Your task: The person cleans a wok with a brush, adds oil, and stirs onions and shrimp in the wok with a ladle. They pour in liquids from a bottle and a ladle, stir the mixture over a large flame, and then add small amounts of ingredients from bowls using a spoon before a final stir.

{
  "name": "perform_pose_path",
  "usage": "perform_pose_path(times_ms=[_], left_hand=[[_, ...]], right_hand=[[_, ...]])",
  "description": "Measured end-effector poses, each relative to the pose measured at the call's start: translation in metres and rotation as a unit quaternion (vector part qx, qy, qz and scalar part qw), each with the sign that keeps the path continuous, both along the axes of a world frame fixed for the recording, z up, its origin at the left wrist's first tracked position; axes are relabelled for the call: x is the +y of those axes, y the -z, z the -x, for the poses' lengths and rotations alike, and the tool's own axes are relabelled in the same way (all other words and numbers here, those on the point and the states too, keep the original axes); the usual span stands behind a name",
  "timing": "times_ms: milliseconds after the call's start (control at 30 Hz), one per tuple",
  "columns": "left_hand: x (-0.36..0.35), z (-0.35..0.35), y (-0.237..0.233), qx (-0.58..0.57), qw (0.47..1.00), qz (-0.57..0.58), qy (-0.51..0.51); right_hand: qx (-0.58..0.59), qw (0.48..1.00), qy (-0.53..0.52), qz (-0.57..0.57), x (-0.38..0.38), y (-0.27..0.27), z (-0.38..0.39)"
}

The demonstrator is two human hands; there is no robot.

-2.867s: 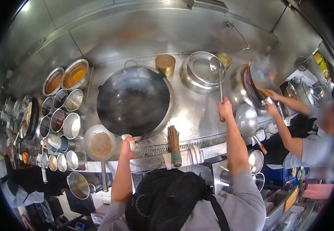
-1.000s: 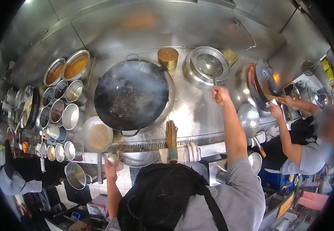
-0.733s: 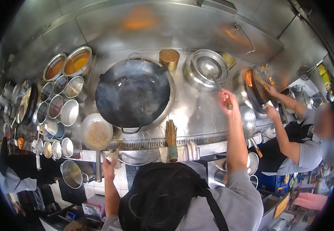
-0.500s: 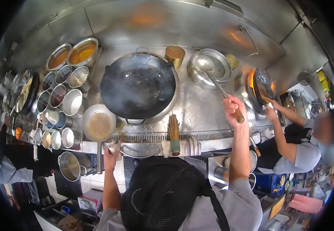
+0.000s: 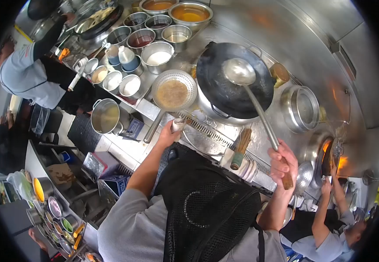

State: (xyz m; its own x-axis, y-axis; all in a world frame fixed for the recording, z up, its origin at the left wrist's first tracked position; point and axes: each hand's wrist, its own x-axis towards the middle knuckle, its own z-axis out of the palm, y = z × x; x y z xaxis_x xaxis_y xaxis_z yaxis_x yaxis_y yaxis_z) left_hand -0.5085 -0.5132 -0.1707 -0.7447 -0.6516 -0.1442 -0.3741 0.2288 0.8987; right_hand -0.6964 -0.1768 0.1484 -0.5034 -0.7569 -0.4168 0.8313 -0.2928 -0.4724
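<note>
Bright, even overhead light; shadows short and soft. Strong fisheye: straight lines bow, a black vignette rings the frame. Above the right hand (image 5: pixel 283 163) fingers, the ladle (image 5: pixel 258 111) bowl catches white glare. Right of them a flame (image 5: pixel 329 153) blows out orange, tinting the steel wall (image 5: pixel 311 48). The cloth (image 5: pixel 178 125) in the left hand (image 5: pixel 167 135) fingers nearly clips. Centre sharp, corners soft.

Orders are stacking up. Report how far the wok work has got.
Looks done: the wok sits on the steel range, dark, no food visible inside. In hand: right hand holds the ladle, bowl over the wok; left hand grips a white cloth at the range's edge. Left: cooking itself, apparently.
</note>
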Motion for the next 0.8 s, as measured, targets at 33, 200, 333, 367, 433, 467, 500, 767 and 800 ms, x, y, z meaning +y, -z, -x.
perform_pose_path(times_ms=[33,200,333,367,433,467,500,767,800], left_hand=[[0.0,-0.001,0.0,0.006,1.0,-0.005,0.003],[0.005,-0.013,-0.009,-0.002,0.999,-0.044,-0.015],[0.014,-0.032,-0.043,0.017,0.994,-0.091,-0.056],[0.015,-0.036,-0.047,0.024,0.993,-0.101,-0.062],[0.017,-0.043,-0.064,0.013,0.992,-0.107,-0.068],[0.018,-0.045,-0.071,0.003,0.991,-0.114,-0.071],[0.019,-0.046,-0.074,0.002,0.991,-0.112,-0.073],[0.023,-0.033,-0.062,0.033,0.989,-0.131,-0.065],[0.023,-0.03,-0.058,0.031,0.989,-0.128,-0.062]], right_hand=[[0.058,0.997,-0.032,-0.047,-0.013,0.0,-0.004],[0.185,0.961,-0.088,-0.186,-0.069,0.01,-0.025],[0.284,0.912,-0.165,-0.247,-0.091,0.042,-0.025],[0.283,0.912,-0.169,-0.245,-0.094,0.049,-0.024],[0.347,0.874,-0.202,-0.273,-0.097,0.059,-0.024],[0.375,0.853,-0.213,-0.295,-0.098,0.061,-0.023],[0.374,0.854,-0.215,-0.292,-0.098,0.063,-0.022],[0.723,0.627,-0.113,-0.267,-0.075,0.145,0.004],[0.721,0.629,-0.109,-0.268,-0.071,0.142,0.003]])
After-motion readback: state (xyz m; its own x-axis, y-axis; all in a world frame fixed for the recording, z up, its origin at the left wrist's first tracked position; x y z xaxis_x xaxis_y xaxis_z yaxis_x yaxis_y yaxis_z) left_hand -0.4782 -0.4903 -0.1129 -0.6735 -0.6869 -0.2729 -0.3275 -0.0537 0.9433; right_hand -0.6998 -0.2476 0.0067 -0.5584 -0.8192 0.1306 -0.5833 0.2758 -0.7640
